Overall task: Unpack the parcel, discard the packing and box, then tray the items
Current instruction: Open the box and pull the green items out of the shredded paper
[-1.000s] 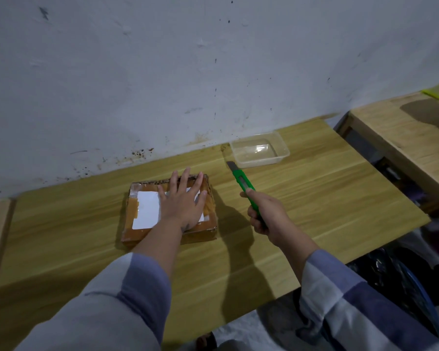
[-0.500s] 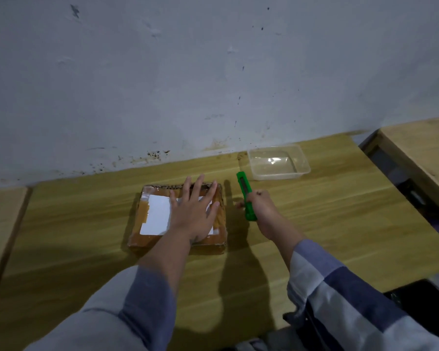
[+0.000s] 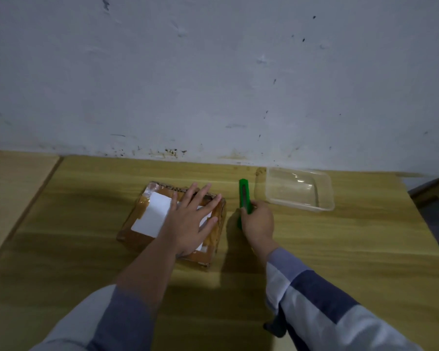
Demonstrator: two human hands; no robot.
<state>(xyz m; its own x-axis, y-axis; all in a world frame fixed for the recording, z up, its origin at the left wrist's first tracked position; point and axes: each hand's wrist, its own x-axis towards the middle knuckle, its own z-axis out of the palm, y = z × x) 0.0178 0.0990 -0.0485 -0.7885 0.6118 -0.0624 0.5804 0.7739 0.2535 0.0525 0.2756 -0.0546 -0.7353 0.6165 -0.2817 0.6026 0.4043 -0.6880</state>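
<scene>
Evidently, the taped cardboard parcel (image 3: 173, 221) was found lying flat on the wooden table (image 3: 340, 249), still sealed, with a white label (image 3: 153, 215) on its upper face. The left hand (image 3: 190, 221) was pressed on top of it, palm down and fingers spread straight; nothing was gripped, and the purpose was judged to be to steady the parcel against sliding. The right hand (image 3: 257, 222) was observed just beside the parcel's right edge, its fingers curled round a green utility knife (image 3: 245, 198), which was pointed away from the person toward the wall (image 3: 213, 72). Whether a blade was extended could not be determined. The knife was judged to be positioned for cutting the tape along that edge. A clear plastic tray (image 3: 325, 202) was noted near the wall, to the right of the knife and apart from the parcel, presumably set ready for the items. No item had yet been unpacked.
</scene>
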